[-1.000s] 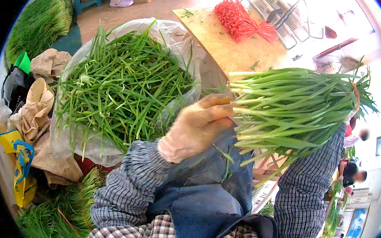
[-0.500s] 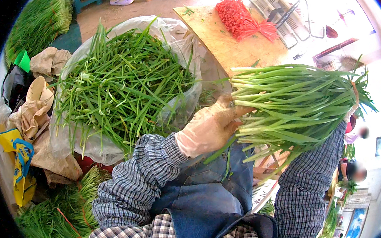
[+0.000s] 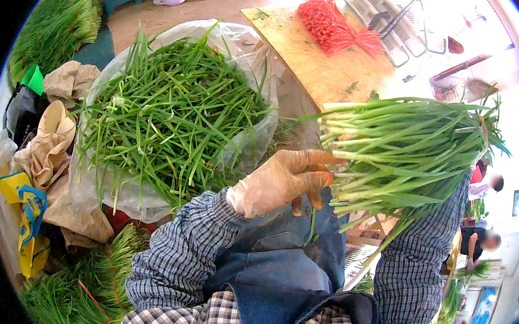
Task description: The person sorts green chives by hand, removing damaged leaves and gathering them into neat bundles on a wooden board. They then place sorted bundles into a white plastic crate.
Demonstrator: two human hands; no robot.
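Yellow and blue wrapping (image 3: pixel 25 211) lies at nine o'clock, at the far left, with crumpled brown sacking (image 3: pixel 46 160) just beside it. At eight o'clock are tied green bundles (image 3: pixel 81 298), and at ten o'clock, on the way to the middle, a loose heap of green leaves (image 3: pixel 165 120) fills a clear plastic liner (image 3: pixel 141 203). Near the centre of the dial is the left hand (image 3: pixel 282 181), its grip released: the fingers are parted and slightly bent, with no stalk visibly caught between them, and the fingertips lie right by the pale stem ends; whether they touch, I cannot tell. At one o'clock stands a wooden worktop (image 3: pixel 306 55) bearing a red bundle (image 3: pixel 328 28). At three o'clock, held up clear of that surface, is the bunch of green stalks (image 3: pixel 411 150), pale ends toward nine, leafy tips toward three. The right hand (image 3: pixel 485 132) is mostly hidden behind the leaves; what shows of it curves around the leafy end, so its grip appears clenched on the bunch. The stalks should be light one by one, with a modest weight together: firm and springy at the pale base, soft and easily creased toward the tips, perhaps slick if damp. A broad, gentle hold around the leafy half seems best, while single stalks are best pinched near the firmer base.
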